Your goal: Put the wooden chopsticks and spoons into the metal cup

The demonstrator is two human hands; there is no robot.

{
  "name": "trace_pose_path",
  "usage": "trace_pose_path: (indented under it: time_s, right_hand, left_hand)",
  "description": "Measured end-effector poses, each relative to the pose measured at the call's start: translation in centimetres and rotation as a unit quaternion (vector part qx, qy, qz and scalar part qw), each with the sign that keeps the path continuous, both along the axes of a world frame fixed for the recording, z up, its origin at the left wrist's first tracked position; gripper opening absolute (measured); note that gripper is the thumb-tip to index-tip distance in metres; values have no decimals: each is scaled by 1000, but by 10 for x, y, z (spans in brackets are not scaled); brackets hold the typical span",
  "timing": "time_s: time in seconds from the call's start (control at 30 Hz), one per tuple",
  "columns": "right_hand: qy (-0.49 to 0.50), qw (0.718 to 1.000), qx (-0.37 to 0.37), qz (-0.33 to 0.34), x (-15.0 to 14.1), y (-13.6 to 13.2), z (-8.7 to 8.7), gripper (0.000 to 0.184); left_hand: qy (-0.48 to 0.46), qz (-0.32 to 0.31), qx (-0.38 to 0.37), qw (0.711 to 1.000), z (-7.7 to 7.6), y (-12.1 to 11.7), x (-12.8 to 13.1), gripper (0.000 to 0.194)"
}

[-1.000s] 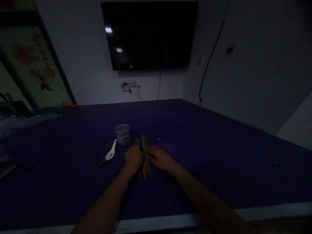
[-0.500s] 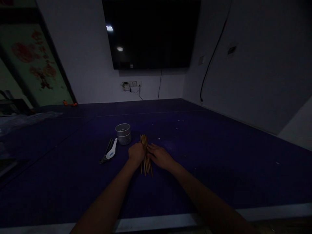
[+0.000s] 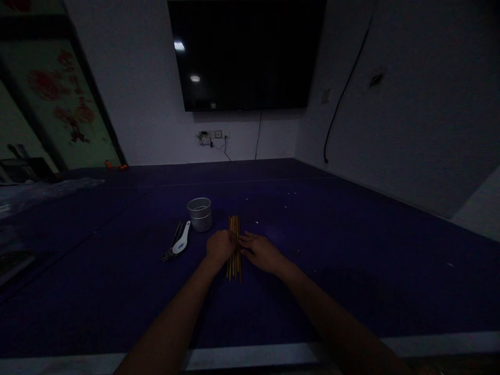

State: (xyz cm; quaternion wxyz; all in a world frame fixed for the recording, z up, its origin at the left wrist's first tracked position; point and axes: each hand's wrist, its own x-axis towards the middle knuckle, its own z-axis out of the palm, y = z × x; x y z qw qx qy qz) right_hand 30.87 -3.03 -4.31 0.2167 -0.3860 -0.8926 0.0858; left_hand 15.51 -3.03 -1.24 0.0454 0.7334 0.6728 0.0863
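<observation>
A bundle of several wooden chopsticks (image 3: pixel 235 224) lies on the dark blue table (image 3: pixel 351 271), pointing away from me. My left hand (image 3: pixel 220 246) is curled against the bundle's left side. My right hand (image 3: pixel 261 251) rests on the bundle's right side with fingers laid flat against the sticks. Both hands press the chopsticks together between them. The middle of the bundle is hidden under my fingers.
A small metal cup (image 3: pixel 200 214) stands just left of the chopsticks. A white spoon (image 3: pixel 182 244) and dark utensils (image 3: pixel 172 245) lie further left. A black screen (image 3: pixel 246 54) hangs on the far wall. The room is dim.
The loose chopsticks have been drawn into a tighter, straighter bundle. My left hand has closed in from the left against them. The view shifted slightly.
</observation>
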Motion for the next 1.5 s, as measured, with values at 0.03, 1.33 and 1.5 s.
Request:
trace_pose_path:
  time_s: [0.03, 1.33, 1.5]
  right_hand:
    - [1, 1000, -2, 1, 0, 0, -1, 38]
    - [-10, 999, 7, -30, -5, -4, 1, 40]
    - [-11, 1000, 12, -27, -5, -6, 4, 36]
  left_hand:
    - [0, -5, 0, 1000, 0, 0, 0, 34]
    - [1, 6, 5, 1000, -4, 3, 0, 35]
    - [4, 0, -2, 1000, -2, 2, 0, 34]
